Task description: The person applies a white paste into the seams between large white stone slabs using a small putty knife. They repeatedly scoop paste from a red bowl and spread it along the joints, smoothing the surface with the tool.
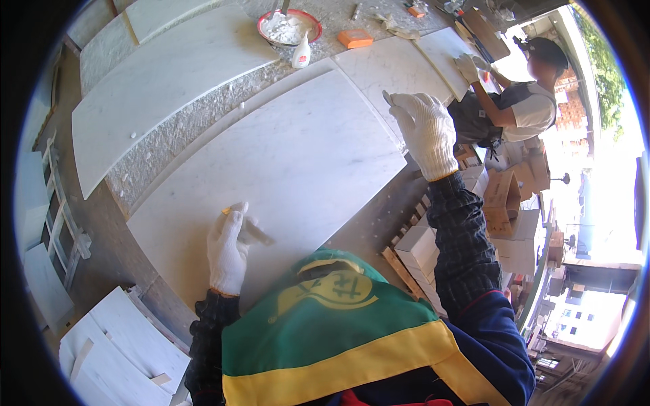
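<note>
A large white, grey-veined marble slab (271,155) lies on the bench in front of me. My left hand (228,254), in a white knitted glove, is over the slab's near left part, its fingers pinched together. Something small and yellowish shows at the fingertips, too small to name. Beyond the slab's right corner, my gloved right hand (428,132) is raised with fingers closed around a small grey flat-tipped tool (388,98). Most of that tool is hidden by the glove.
At the back are a red-rimmed bowl of white paste (288,28), a white squeeze bottle (302,53) and an orange box (355,38). A gloved co-worker (521,101) handles another slab at right. Cardboard boxes (502,199) stand below; more slabs (128,338) lie at lower left.
</note>
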### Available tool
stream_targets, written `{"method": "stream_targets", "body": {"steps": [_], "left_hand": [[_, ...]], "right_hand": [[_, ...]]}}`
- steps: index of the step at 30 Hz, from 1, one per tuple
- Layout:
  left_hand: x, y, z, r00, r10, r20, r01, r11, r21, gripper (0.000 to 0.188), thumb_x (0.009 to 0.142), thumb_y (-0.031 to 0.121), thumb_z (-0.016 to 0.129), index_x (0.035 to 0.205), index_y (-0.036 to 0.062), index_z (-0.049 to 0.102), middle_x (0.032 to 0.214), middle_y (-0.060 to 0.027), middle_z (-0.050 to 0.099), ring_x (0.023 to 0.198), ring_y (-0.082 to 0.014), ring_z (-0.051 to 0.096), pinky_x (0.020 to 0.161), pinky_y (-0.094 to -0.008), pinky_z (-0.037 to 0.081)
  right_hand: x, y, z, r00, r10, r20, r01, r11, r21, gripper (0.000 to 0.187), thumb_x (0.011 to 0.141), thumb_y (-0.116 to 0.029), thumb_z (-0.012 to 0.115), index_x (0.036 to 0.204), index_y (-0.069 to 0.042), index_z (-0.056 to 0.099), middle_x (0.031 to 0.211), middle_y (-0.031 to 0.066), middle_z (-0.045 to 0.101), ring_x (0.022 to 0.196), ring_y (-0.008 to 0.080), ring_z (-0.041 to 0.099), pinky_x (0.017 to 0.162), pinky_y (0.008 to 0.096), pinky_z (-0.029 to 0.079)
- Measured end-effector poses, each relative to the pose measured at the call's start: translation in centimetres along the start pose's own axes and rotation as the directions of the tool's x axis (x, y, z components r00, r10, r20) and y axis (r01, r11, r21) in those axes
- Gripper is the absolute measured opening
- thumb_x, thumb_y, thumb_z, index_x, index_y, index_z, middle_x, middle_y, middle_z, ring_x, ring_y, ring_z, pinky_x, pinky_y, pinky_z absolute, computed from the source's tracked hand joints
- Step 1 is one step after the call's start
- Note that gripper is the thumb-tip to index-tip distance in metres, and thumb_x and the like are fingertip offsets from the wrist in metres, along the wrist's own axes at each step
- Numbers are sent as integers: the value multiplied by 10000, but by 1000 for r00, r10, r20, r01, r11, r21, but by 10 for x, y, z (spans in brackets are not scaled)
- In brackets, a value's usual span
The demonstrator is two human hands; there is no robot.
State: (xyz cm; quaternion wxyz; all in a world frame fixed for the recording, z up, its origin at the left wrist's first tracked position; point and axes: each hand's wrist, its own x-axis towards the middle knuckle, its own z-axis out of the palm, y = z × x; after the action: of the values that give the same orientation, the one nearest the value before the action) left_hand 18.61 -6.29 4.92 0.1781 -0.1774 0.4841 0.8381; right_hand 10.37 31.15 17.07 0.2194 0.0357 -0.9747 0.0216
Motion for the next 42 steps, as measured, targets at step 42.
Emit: {"method": "stream_targets", "body": {"steps": [42], "left_hand": [[1,-7,-6,999,44,-19,-43,998,35,332,1102,236,568,1332,10,648,975,-103,662,851,-241,667,749,-458,605]], "right_hand": [[1,11,26,899,154,410,-96,983,-159,142,973,-197,733,1083,-141,801,984,82,759,931,304,717,791,416,595]]}}
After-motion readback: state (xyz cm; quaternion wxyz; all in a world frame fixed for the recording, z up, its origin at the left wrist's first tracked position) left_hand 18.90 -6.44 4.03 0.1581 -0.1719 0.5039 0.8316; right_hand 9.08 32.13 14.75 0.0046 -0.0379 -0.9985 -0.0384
